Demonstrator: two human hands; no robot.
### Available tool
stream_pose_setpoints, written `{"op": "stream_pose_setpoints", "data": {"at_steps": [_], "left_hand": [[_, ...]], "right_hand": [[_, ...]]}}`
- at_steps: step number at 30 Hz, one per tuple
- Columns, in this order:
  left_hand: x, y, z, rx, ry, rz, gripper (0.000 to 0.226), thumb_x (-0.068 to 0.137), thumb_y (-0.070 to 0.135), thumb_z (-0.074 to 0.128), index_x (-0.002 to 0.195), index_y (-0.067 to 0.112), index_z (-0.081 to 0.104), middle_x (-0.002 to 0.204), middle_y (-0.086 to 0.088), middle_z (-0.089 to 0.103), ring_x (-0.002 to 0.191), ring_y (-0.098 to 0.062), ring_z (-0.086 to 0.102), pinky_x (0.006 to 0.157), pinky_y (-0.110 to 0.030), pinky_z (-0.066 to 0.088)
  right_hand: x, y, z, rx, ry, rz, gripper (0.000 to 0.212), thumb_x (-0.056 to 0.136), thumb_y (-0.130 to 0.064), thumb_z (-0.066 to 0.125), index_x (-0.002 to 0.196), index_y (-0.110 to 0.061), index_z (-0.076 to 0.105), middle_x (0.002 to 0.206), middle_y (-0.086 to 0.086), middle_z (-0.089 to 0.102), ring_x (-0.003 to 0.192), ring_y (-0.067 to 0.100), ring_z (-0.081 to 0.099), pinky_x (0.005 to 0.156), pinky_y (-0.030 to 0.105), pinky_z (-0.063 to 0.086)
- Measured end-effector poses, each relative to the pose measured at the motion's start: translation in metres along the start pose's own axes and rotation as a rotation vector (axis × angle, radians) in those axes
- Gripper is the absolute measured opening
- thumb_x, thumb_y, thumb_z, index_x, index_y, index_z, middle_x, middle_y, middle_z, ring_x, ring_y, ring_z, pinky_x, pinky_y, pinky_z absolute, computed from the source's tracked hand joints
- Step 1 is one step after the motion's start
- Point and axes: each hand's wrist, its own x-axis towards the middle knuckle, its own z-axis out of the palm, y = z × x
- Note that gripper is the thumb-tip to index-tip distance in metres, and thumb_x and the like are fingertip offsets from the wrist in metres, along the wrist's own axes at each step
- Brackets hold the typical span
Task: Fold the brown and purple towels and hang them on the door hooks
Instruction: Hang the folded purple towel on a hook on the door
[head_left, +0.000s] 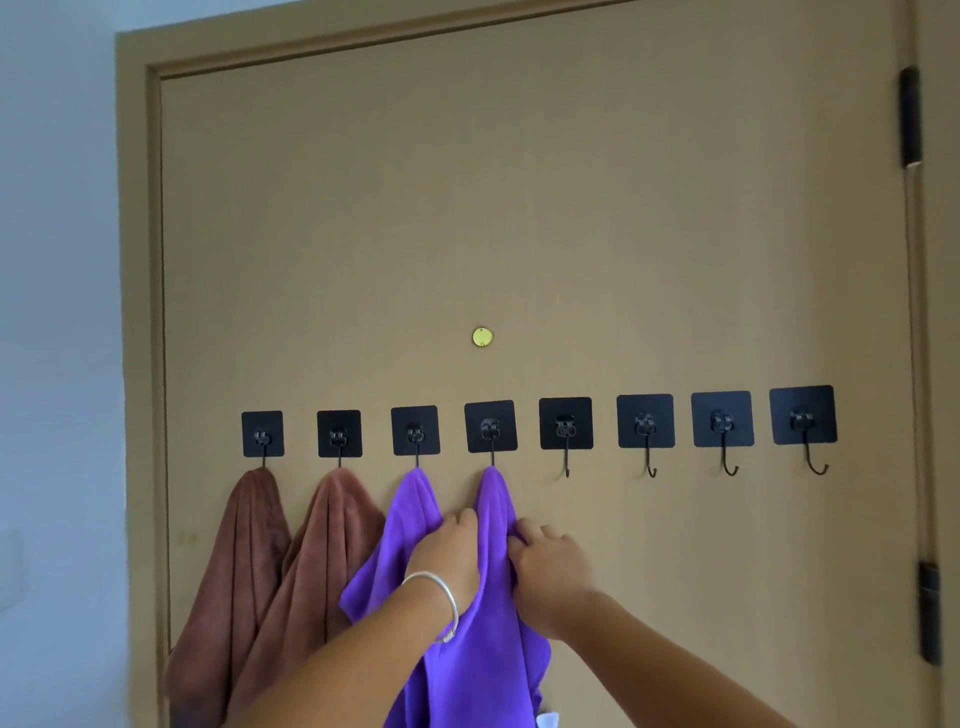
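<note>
Both hands work the purple towel (488, 597) hanging lengthwise down the door (571, 234): left hand (449, 551) presses its front, fingers curled into the cloth, right hand (550, 566) pinches its right edge. Its top sits directly above them on the fourth hook (491, 457).

Two bare forearms enter from the lower edge, roughly the 6 o'clock sector, each ending in a bare hand. No sleeve covers either forearm as far as the lower edge. The left hand (448, 551) lies toward 7 o'clock of the right hand (551, 574). The left wrist carries a slim silver-coloured bangle (441, 597), a smooth, rounded metal band that encircles the wrist loosely; at its lower end, about 5 o'clock on the band, sits a short ribbed or beaded section. The right wrist is unadorned. Fingernails are short where visible; finer detail is too blurred to tell.
</note>
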Motion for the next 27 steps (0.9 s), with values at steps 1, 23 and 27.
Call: {"op": "stream_pose_setpoints", "data": {"at_steps": [1, 23, 27], "left_hand": [[-0.001, 0.000, 0.003, -0.121, -0.011, -0.034, 0.025, 0.091, 0.002, 0.036, 0.111, 0.014, 0.046, 0.117, -0.005, 0.055, 0.104, -0.029, 0.059, 0.087, -0.037, 0.047], [0.011, 0.174, 0.003, -0.091, 0.208, 0.832, 0.027, 0.096, 0.033, 0.042, 0.119, 0.021, 0.047, 0.113, 0.000, 0.056, 0.099, -0.023, 0.055, 0.077, -0.035, 0.042], [-0.013, 0.218, 0.021, -0.200, 0.144, 0.971, 0.038, 0.095, 0.038, 0.042, 0.129, 0.022, 0.046, 0.120, 0.000, 0.057, 0.108, -0.024, 0.055, 0.087, -0.037, 0.042]], "right_hand": [[-0.001, 0.002, -0.002, 0.032, -0.024, -0.007, 0.047, 0.088, -0.022, 0.046, 0.135, -0.017, 0.048, 0.141, 0.003, 0.039, 0.120, 0.028, 0.046, 0.100, 0.037, 0.039], [-0.172, 0.141, -0.102, -0.206, -0.041, 0.694, 0.048, 0.096, -0.034, 0.044, 0.143, -0.026, 0.037, 0.140, -0.002, 0.046, 0.126, 0.023, 0.044, 0.102, 0.036, 0.038], [-0.243, 0.136, -0.128, -0.297, -0.056, 0.911, 0.053, 0.095, -0.034, 0.046, 0.146, -0.024, 0.034, 0.145, 0.001, 0.042, 0.132, 0.024, 0.040, 0.107, 0.036, 0.034]]}}
